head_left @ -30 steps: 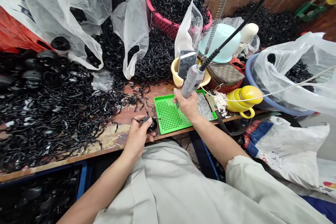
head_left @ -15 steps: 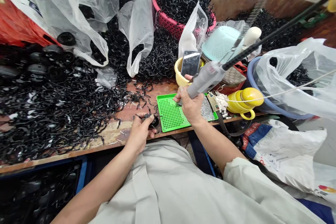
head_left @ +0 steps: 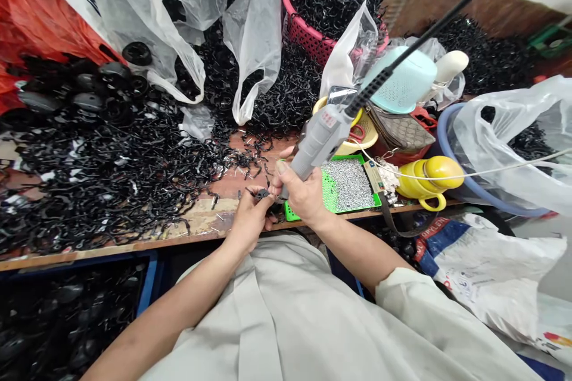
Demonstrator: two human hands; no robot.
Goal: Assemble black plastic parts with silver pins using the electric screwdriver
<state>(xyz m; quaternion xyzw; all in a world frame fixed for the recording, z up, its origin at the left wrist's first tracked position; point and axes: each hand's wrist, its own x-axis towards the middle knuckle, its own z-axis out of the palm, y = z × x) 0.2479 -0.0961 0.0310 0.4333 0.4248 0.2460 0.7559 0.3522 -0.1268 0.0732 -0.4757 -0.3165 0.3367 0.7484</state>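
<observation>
Writing: none readable.
Green tray point(head_left: 331, 189): small silver screws.
Pink basket point(head_left: 308, 41): black parts.
Left hand point(head_left: 250, 221): fingers clamped on small black part point(head_left: 263, 194).
Right hand point(head_left: 302, 192): fingers wrapped around grey screwdriver point(head_left: 318, 140).

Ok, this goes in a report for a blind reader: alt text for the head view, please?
A person's right hand presses a grey powered screwdriver to a small black part pinched in the left hand, over a wooden bench heaped with black plastic pieces, beside a green tray.

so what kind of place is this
Probably a small assembly workshop. The wooden bench is heaped with loose black plastic parts, a pink basket holds more, and the right hand brings a corded grey power screwdriver to a part that the left hand holds.
</observation>
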